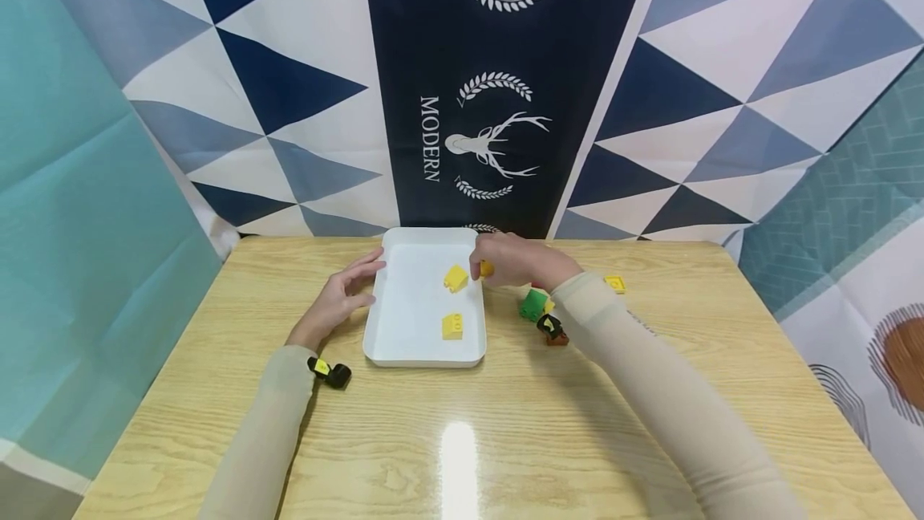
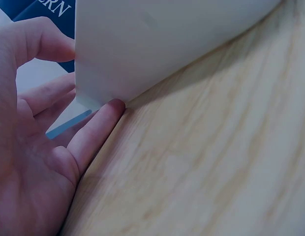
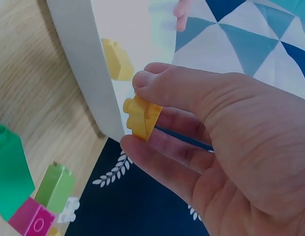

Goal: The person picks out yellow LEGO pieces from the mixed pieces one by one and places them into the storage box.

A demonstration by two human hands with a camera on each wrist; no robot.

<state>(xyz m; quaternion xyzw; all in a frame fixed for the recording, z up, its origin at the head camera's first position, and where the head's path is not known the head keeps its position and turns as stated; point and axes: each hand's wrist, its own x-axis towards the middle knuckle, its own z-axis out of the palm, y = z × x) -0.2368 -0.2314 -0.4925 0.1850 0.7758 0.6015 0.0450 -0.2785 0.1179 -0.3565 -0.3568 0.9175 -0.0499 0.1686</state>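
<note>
A white tray (image 1: 407,303) lies on the wooden table, with a slanted yellow toy brick (image 1: 455,278) and another yellow brick (image 1: 452,327) inside. Along the tray's left wall rests my left hand (image 1: 342,295), fingers spread; in the left wrist view its fingertips (image 2: 115,105) meet the wall's outer side near the tabletop. Over the tray's right rim, my right hand (image 1: 516,257) pinches a yellow-orange toy brick (image 3: 141,118) between thumb and fingers. Studs on that brick face the tray in the right wrist view.
Right of the tray sits a group of bricks: a green one (image 1: 534,305), a light green one (image 3: 55,186), a magenta one (image 3: 32,219) and a clear one (image 3: 69,210). A flat yellow piece (image 1: 615,284) lies farther right. Patterned cloth (image 1: 303,103) hangs behind the table.
</note>
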